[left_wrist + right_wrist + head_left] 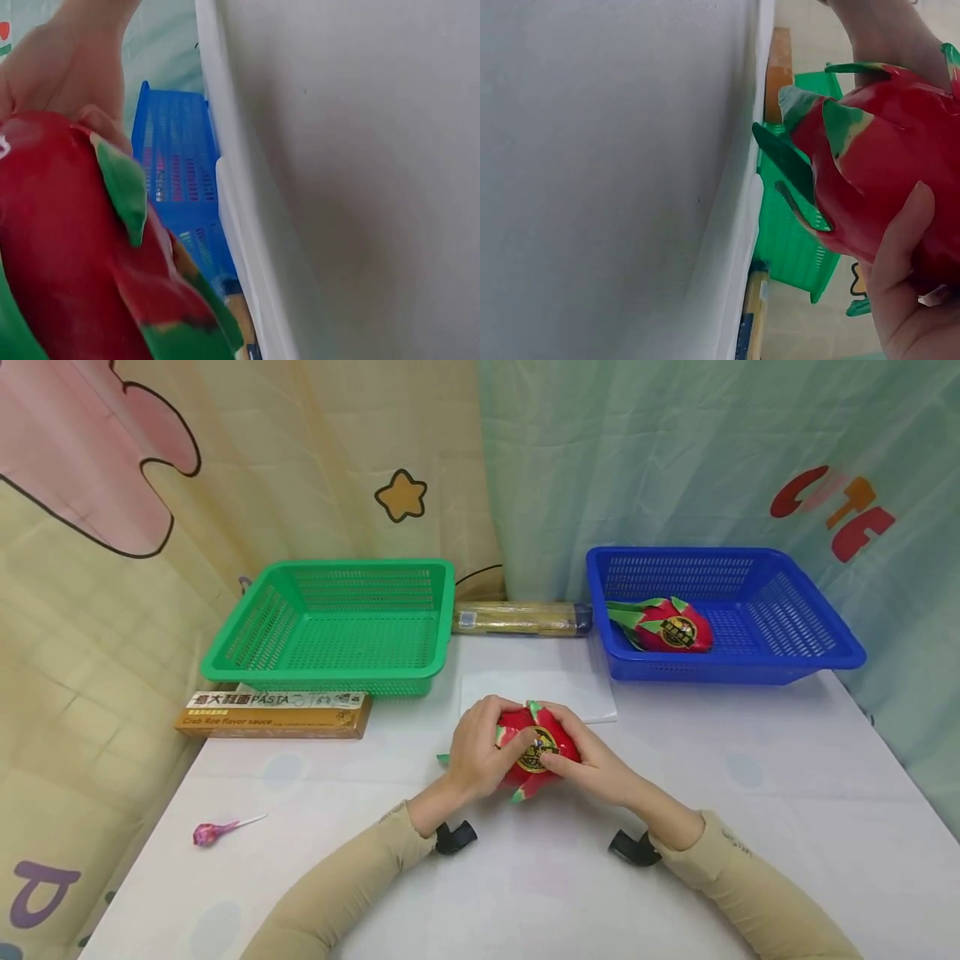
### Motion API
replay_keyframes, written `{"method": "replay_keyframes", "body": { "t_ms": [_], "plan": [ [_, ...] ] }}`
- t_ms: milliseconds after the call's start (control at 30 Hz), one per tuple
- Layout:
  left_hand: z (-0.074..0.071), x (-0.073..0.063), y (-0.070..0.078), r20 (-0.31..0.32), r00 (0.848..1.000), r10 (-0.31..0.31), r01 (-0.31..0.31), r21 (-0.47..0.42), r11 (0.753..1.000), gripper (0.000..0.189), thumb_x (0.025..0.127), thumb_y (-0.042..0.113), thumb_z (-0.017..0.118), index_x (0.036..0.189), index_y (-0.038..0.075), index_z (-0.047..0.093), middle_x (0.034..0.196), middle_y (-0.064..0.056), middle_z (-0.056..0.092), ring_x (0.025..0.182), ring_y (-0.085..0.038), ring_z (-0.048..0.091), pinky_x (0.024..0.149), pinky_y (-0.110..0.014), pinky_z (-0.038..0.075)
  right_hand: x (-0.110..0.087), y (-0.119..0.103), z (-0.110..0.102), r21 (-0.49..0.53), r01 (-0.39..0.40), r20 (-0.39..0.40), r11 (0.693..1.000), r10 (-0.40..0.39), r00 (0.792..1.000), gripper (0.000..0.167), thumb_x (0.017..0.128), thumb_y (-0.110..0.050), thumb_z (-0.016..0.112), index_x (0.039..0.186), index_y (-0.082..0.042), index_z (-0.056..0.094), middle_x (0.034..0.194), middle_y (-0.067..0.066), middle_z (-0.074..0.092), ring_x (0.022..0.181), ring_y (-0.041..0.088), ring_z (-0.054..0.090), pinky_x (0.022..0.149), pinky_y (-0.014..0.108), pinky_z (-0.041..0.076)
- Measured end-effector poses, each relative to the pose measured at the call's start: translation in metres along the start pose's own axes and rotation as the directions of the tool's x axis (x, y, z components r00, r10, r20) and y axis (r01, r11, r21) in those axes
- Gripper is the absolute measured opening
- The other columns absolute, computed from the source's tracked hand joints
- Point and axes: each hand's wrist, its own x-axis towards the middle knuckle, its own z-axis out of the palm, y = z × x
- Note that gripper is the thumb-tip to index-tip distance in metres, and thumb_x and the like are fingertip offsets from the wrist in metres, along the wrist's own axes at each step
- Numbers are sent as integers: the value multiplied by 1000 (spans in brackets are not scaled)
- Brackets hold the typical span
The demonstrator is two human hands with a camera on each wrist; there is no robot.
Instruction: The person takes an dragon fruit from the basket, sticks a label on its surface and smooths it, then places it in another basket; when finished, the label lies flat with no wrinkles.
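Between both hands is a red dragon fruit (527,777) with green-tipped scales and a round black-and-gold label, over the middle of the white table. My left hand (482,750) grips its left side, thumb across the front by the label. From the right, my right hand (596,762) holds it with the thumb near the label's lower edge. In the left wrist view the dragon fruit (67,240) fills the lower left. The right wrist view shows the same dragon fruit (889,157) with curved green scales and fingers around it. The fruit's underside is hidden in the head view.
A green basket (330,677) stands at the back left, and a blue basket (735,670) at the back right holds another dragon fruit (663,625). A clear-wrapped yellow pack (521,618) lies between them. Left are a pasta box (273,716) and a lollipop (206,834). A white sheet (600,697) lies behind the hands.
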Motion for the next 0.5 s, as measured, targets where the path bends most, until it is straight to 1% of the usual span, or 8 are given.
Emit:
{"method": "replay_keyframes", "body": {
  "t_ms": [33, 100, 133, 200, 267, 333, 433, 500],
  "plan": [
    [-1, 0, 0, 34, 999, -14, 14, 3, 1000, 72, 83, 74, 40, 107, 8, 53, 92, 0, 58, 82, -12, 52, 68, -29, 43, 0, 1, 0, 6, 11, -9, 1000, -11, 1000, 47, 97, -14, 50, 141, -14, 33, 137, 7, 39, 118, 23, 42, 94, 32, 43],
    [-3, 1, 0, 97, 995, -34, 33, 7, 999, 77, 73, 77, 53, 111, 10, 50, 97, 2, 56, 87, -10, 50, 70, -28, 42, 0, 2, 0, 12, 37, -37, 999, -37, 999, 40, 101, -13, 40, 140, -10, 35, 140, 7, 37, 123, 21, 38, 98, 28, 37],
    [-4, 1, 0, 120, 992, -40, 39, 9, 999, 77, 70, 75, 60, 112, 11, 49, 98, 2, 55, 88, -9, 49, 71, -28, 42, 1, 3, 1, 18, 51, -49, 999, -50, 998, 37, 102, -13, 36, 139, -9, 36, 141, 8, 36, 124, 20, 36, 100, 26, 35],
    [-5, 2, -1, 151, 988, -37, 35, 16, 999, 71, 70, 64, 69, 113, 11, 49, 99, 3, 53, 90, -9, 48, 72, -27, 41, 1, 6, 1, 38, 75, -67, 996, -72, 995, 35, 103, -11, 30, 137, -5, 38, 140, 10, 36, 124, 18, 36, 99, 24, 35],
    [-5, 2, -1, 164, 986, -18, 15, 19, 1000, 59, 76, 50, 71, 113, 10, 49, 99, 2, 54, 90, -10, 47, 73, -28, 41, 1, 8, 0, 65, 87, -63, 994, -83, 995, 36, 101, -10, 35, 137, -4, 37, 140, 12, 35, 123, 18, 38, 97, 24, 38],
    [-5, 3, -2, 156, 988, 16, -19, 17, 1000, 48, 82, 42, 66, 111, 8, 50, 97, 1, 55, 89, -11, 48, 73, -28, 41, 1, 9, -1, 89, 81, -47, 993, -77, 996, 41, 97, -10, 47, 137, -6, 36, 140, 11, 35, 120, 19, 41, 94, 26, 42],
    [-4, 3, -3, 140, 988, 70, -71, 6, 997, 37, 90, 36, 54, 111, 5, 50, 97, -3, 56, 89, -13, 49, 75, -30, 41, 2, 10, -3, 101, 50, -21, 994, -48, 999, 56, 89, -11, 61, 138, -12, 35, 139, 7, 37, 116, 22, 44, 89, 31, 47],
    [-3, 3, -4, 126, 988, 94, -97, 12, 995, 34, 92, 33, 48, 110, 4, 50, 98, -4, 56, 89, -14, 50, 76, -31, 40, 2, 10, -4, 92, 34, 2, 995, -35, 999, 60, 87, -12, 65, 139, -15, 35, 137, 6, 39, 114, 25, 46, 88, 34, 48]
  ]
}}
